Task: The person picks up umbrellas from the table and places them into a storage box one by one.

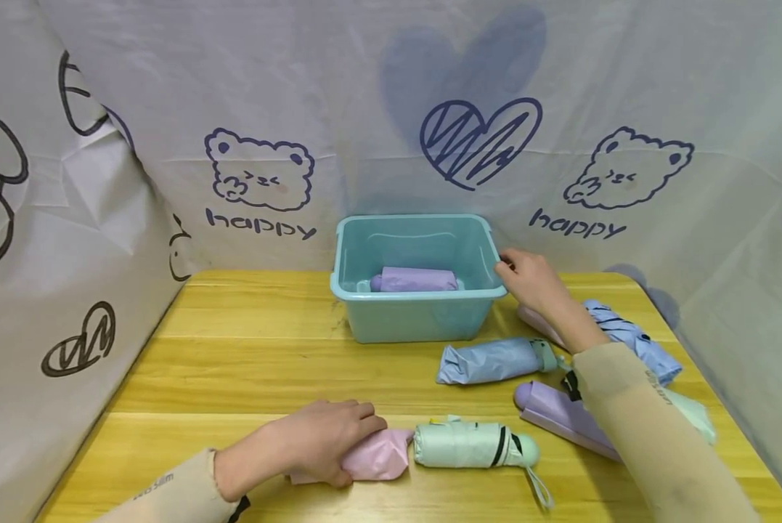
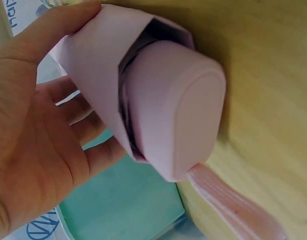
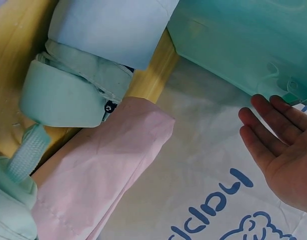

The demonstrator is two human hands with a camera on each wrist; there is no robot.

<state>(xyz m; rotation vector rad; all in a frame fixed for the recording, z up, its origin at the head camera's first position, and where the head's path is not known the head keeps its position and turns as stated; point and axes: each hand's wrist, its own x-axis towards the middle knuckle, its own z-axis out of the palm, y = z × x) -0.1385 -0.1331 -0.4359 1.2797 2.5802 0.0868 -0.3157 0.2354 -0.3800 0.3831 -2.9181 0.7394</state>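
Observation:
My left hand [image 1: 322, 439] holds a pink folded umbrella [image 1: 379, 456] on the near side of the table. In the left wrist view, the thumb lies over the umbrella's sleeve and the fingers pass behind it; its blunt handle [image 2: 201, 120] and strap [image 2: 233, 202] point away from the palm. My right hand [image 1: 537, 282] is at the right rim of a teal plastic bin [image 1: 417, 316], its fingers [image 3: 268, 132] nearly straight in the right wrist view. A purple folded umbrella [image 1: 419, 280] lies inside the bin. Right of the pink one lies a mint green umbrella [image 1: 462, 445].
A blue umbrella [image 1: 489, 361] lies before the bin. Further right are a purple umbrella [image 1: 563, 414], a striped blue umbrella [image 1: 632, 338], a pale green one [image 1: 694, 414] and another pink umbrella [image 3: 106, 165]. Printed white cloth [image 1: 364, 87] hangs behind the table.

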